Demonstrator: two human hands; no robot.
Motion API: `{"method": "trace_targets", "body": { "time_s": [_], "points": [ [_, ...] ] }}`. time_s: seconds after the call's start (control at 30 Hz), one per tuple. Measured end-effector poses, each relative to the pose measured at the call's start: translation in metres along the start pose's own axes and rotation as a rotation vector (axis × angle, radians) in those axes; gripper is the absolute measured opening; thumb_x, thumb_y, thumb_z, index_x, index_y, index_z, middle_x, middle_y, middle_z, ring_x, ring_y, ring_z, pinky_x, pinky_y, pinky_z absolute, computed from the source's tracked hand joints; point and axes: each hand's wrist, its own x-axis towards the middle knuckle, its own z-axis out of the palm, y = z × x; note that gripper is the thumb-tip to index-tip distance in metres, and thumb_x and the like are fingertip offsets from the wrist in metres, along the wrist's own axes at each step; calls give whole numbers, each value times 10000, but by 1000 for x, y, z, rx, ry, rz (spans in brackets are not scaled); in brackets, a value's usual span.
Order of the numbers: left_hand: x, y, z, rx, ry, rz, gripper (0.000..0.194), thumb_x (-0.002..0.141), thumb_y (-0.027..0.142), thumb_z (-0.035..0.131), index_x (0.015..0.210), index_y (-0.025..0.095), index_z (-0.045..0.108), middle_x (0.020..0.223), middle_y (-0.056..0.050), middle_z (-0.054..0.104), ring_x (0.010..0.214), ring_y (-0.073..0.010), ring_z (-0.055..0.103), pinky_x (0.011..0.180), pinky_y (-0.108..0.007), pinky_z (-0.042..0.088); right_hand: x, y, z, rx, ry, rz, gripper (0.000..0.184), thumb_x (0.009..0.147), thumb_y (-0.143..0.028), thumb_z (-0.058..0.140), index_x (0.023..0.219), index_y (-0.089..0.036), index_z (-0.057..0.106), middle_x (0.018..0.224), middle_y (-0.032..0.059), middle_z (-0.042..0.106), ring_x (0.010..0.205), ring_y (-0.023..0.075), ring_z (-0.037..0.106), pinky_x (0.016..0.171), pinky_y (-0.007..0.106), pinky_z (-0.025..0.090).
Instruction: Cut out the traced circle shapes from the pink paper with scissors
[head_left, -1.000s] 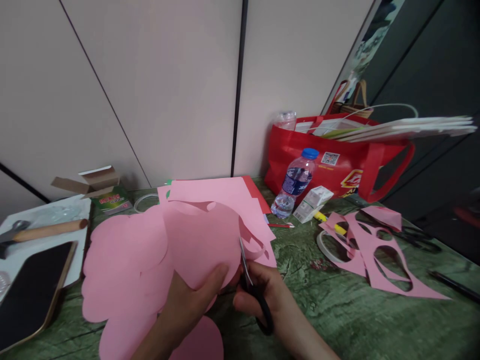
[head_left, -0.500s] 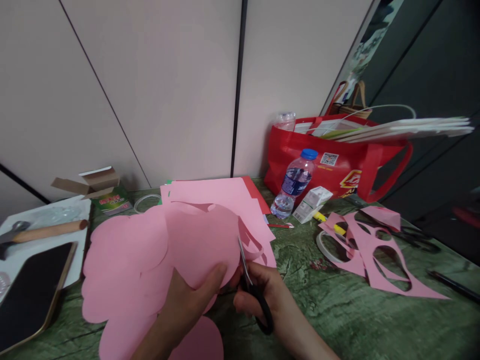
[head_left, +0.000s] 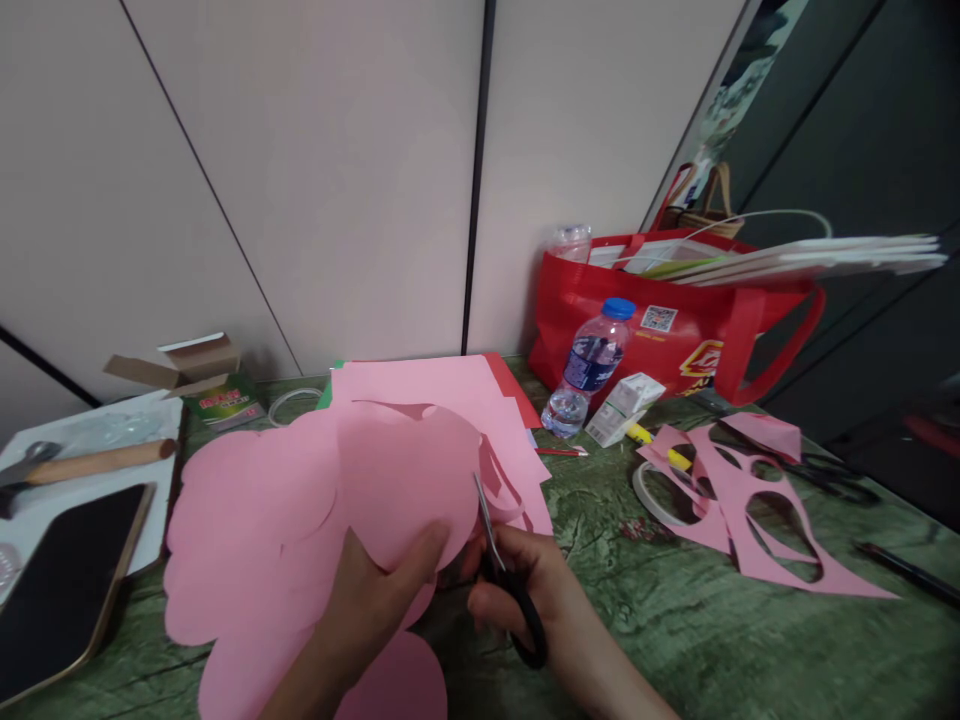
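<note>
Holding the black-handled scissors (head_left: pixel 493 540), the right hand (head_left: pixel 534 578) is curled round the grips, thumb low and fingers above. Blade tips point up and away, at the right edge of the pink paper shape (head_left: pixel 409 485); whether the blades are fully closed, I cannot tell. The left hand (head_left: pixel 375 592) pinches that shape near its lower edge, thumb on top; its other fingers are hidden beneath, so their spread cannot be told.

Position: the shape is held at centre, in front of a stack of pink sheets (head_left: pixel 427 376), with a curled pink strip (head_left: pixel 504 482) just right of the blades. Scalloped pink cutouts (head_left: pixel 251 525) lie at its left, overlapping.

Surroundings, on the green table (head_left: pixel 637 625): a phone (head_left: pixel 75 575) and a wooden-handled hammer (head_left: pixel 112 462), far left; an open box (head_left: pixel 225 400) behind them. Right of the stack, a blue-capped bottle (head_left: pixel 589 370) is tilted close to a red bag (head_left: pixel 562 310), a small carton (head_left: pixel 626 408) beside it. Farther right, pink scrap with cut-out holes (head_left: pixel 721 490) partly covers a white ring (head_left: pixel 646 500).
</note>
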Motion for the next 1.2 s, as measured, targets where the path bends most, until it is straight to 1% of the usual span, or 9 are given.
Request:
{"method": "trace_targets", "body": {
  "time_s": [0.17,0.33,0.53,0.7,0.87,0.93,1.03,1.1,1.2],
  "points": [
    [-1,8,2,-36,10,-22,131,629,292,599,562,195,541,471,27,539,452,-138,514,410,-234,410,0,-1,1,12,-1,34,413,550,-524,721,637,-183,506,445,-60,470,337,61,369,333,185,292],
    [1,3,0,-14,13,-19,175,622,337,621,559,190,550,465,27,536,455,-147,516,419,-246,414,0,-2,1,16,-11,34,425,542,-545,713,639,-188,503,428,-64,461,327,67,376,329,193,291],
    [3,0,3,-57,62,62,204,664,375,592,631,174,595,592,-13,637,603,-195,599,525,-272,472,0,2,3,13,26,46,405,574,-523,701,637,-174,504,424,-74,463,319,53,377,325,173,282],
    [1,2,2,13,11,-21,214,611,370,654,584,169,587,465,5,574,483,-180,566,448,-268,453,1,6,3,41,28,58,394,528,-458,760,645,-169,519,451,-69,472,337,66,401,330,176,300],
    [-1,1,1,10,-19,-39,220,597,379,649,562,181,560,621,-55,658,678,-233,631,588,-312,512,1,-2,3,84,29,16,401,492,-456,786,625,-169,538,497,-65,455,409,72,377,390,190,313],
    [-1,0,1,10,-56,-19,219,605,385,630,650,175,589,758,-78,686,770,-245,634,665,-332,516,2,-5,3,99,23,-34,399,484,-455,792,618,-170,548,518,-69,420,453,76,358,429,194,317],
    [-1,0,1,22,-74,-7,339,618,381,612,869,153,613,939,-97,675,880,-253,616,767,-361,496,2,-6,2,103,14,-50,392,495,-444,795,659,-172,564,534,-70,400,480,84,340,456,200,314],
    [-1,0,1,39,-83,-32,398,622,386,610,936,143,602,976,-107,663,903,-260,608,786,-377,487,1,-4,1,100,10,-43,383,509,-435,793,678,-174,568,546,-65,410,490,89,341,459,202,311],
    [-1,1,0,43,-85,-58,416,613,392,621,945,143,599,940,-104,668,880,-268,613,756,-382,495,1,-2,1,106,6,-39,374,513,-414,798,688,-177,567,557,-57,432,502,94,349,452,200,298]
  ]
}}
